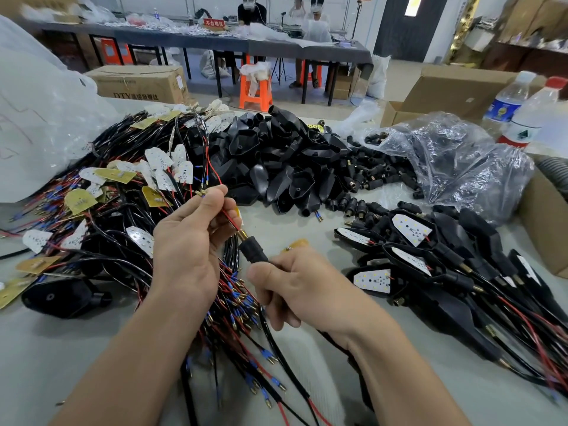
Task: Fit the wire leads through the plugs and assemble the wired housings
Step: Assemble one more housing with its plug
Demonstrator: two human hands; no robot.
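Right hand: the right hand (295, 287) is curled round a small black cylindrical plastic plug (253, 250), thumb on top, low over the grey table (292, 219).
Plug axis: slants up-left, with the brass threaded end facing the left hand.
Left hand: the left hand (190, 241), just up-left of the plug, pinches a thin red wire lead (228, 216) that runs into that brass end.
Likely pull: up-left along the slant.
Room: bare table beneath; tangled pile of wires and white boards (116, 210) left, finished wired housings (430, 250) right, heap of empty black housings (276, 155) beyond.
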